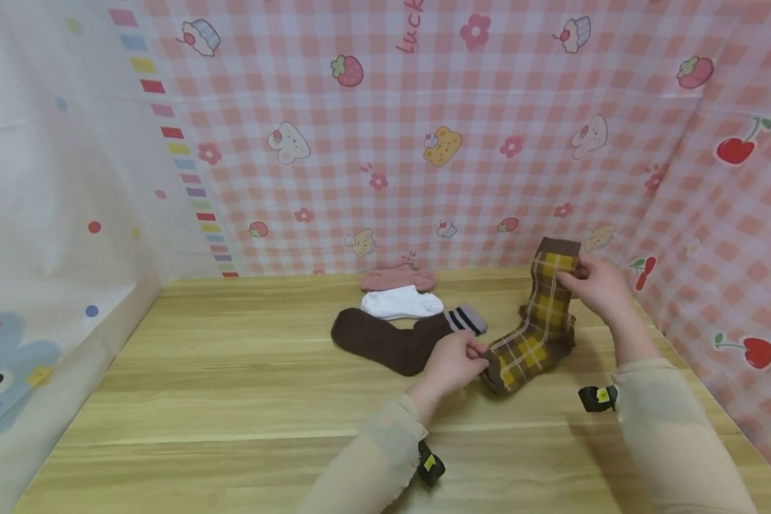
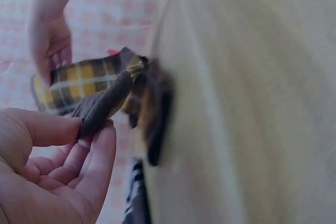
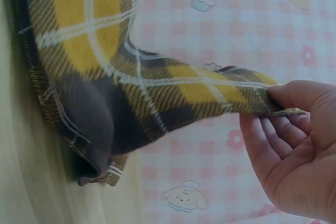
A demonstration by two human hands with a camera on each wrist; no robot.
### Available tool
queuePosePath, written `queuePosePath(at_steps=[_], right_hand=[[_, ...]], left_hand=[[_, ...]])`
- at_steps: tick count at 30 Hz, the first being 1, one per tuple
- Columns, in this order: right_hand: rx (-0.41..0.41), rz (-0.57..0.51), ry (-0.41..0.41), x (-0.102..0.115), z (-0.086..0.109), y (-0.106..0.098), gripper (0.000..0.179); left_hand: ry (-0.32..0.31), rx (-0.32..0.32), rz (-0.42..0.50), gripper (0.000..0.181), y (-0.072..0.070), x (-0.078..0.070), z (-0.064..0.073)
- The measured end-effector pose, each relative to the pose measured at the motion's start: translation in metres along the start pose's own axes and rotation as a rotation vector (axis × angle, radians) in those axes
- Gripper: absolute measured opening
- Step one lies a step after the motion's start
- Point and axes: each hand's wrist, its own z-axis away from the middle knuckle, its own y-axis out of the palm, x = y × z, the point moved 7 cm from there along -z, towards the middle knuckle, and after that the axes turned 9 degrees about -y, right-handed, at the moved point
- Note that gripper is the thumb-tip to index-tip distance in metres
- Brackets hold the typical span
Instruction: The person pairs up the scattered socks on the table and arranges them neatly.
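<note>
A brown and yellow plaid sock [image 1: 548,289] is stretched between both hands above the right part of the table. My left hand [image 1: 452,364] pinches its dark toe [image 2: 102,106] between thumb and fingers. Near the cuff, my right hand [image 1: 599,285] grips the leg of the sock, thumb on one side and fingers on the other, as the right wrist view shows with the plaid cloth [image 3: 205,85]. More plaid fabric [image 1: 567,343] shows behind and below the held sock, partly hidden by it; it looks like a second matching sock.
Left of the plaid sock lies a dark brown sock [image 1: 379,341] with a grey striped cuff, close by my left hand. Behind it are a white sock [image 1: 401,303] and a pink sock [image 1: 398,278]. Patterned cloth walls [image 1: 385,143] bound the wooden table [image 1: 231,400].
</note>
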Motion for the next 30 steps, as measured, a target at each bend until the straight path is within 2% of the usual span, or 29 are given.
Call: queuePosePath(at_steps=[2,5,9,11,18,22,25,30], right_hand=[[-0.027,-0.039,0.027,0.0,0.003,-0.006,0.032],[-0.062,-0.177,0.065,0.0,0.005,-0.011,0.04],[-0.106,-0.345,0.072,0.002,0.005,-0.014,0.045],[-0.119,-0.422,0.07,0.002,0.005,-0.016,0.04],[-0.126,-0.846,0.095,0.006,0.009,-0.013,0.017],[-0.113,-1.008,0.096,0.011,0.011,-0.01,0.01],[-0.088,-1.057,0.086,0.015,0.013,-0.006,0.005],[-0.028,-1.005,0.054,0.023,0.019,0.004,0.004]], left_hand=[[0.009,-0.021,0.012,0.009,-0.011,-0.002,0.0],[0.021,-0.061,0.039,0.008,-0.027,-0.003,0.0],[0.018,-0.101,0.113,0.009,-0.048,-0.003,-0.002],[0.028,-0.122,0.147,0.01,-0.058,-0.003,-0.002],[0.057,-0.203,0.182,0.015,-0.092,-0.005,-0.002],[0.055,-0.231,0.218,0.016,-0.108,-0.004,0.001],[0.074,-0.256,0.245,0.017,-0.119,-0.003,0.005],[0.107,-0.273,0.245,0.018,-0.137,0.001,0.009]])
